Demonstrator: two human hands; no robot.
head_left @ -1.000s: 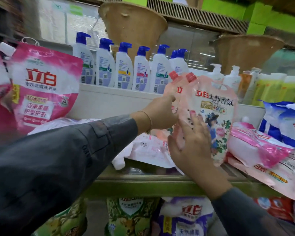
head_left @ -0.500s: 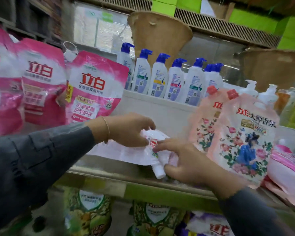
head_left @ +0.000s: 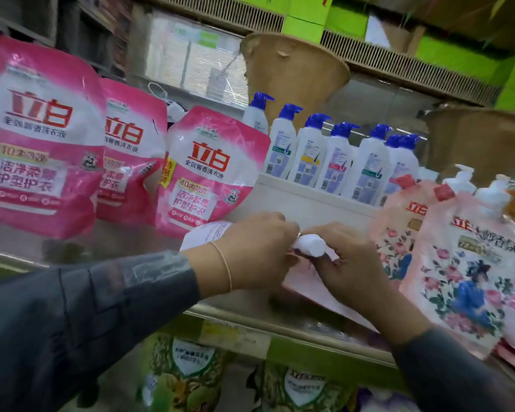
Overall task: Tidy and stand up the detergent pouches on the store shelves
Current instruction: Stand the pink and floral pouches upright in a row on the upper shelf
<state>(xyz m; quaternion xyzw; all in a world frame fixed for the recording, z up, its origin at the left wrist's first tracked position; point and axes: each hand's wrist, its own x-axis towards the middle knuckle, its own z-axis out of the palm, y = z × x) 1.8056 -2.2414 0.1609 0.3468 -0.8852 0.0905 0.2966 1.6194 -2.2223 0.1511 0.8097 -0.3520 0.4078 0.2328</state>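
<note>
Both left hand (head_left: 256, 251) and right hand (head_left: 350, 264) grip white-capped pouch (head_left: 305, 282) by shelf edge (head_left: 244, 330); open room leftward.

The pink pouches (head_left: 42, 144) at upper left are shining, glossy crinkled plastic film; the pale pouch (head_left: 302, 282) I'm holding is showing a smooth white plastic cap (head_left: 309, 246); my sleeve (head_left: 72, 316) is looking matt cloth

The left hand (head_left: 252, 254) and right hand (head_left: 350, 264) cover most of the flat pouch (head_left: 305, 285).
</note>
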